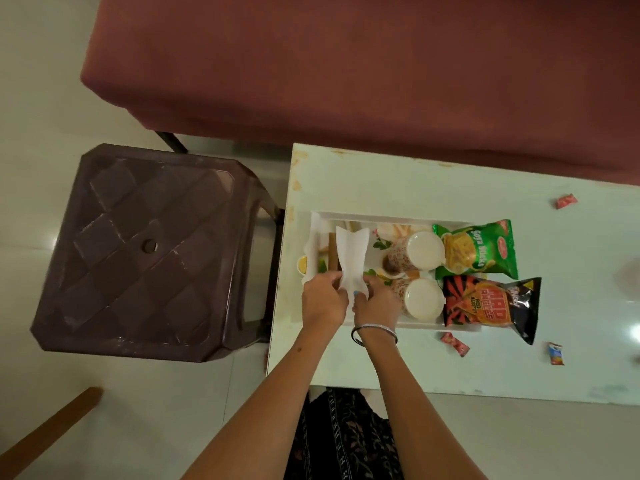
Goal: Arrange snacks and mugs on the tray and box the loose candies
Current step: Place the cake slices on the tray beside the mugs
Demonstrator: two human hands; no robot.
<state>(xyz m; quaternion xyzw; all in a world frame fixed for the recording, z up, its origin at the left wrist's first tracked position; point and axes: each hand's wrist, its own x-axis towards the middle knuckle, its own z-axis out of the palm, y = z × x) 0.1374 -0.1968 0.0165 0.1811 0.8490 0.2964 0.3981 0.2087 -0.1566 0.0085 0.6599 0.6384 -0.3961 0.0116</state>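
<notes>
Bare forearms; silver bangle (374,333) on the right wrist; dark patterned garment (343,441).

White tray (388,216) with floral print on pale table (381,358). Two cream mugs (415,252) with small red floral pattern. Green snack bag (485,249), yellow sticks pictured; black-and-red snack bag (491,301), orange lettering. White napkin (351,258). Red candies (454,344), one blue-white-red candy (556,354). Dark brown stool (145,251), diamond-embossed. Maroon sofa (346,64). Silver bangle (374,332). Blue thumbnail (356,293).
</notes>
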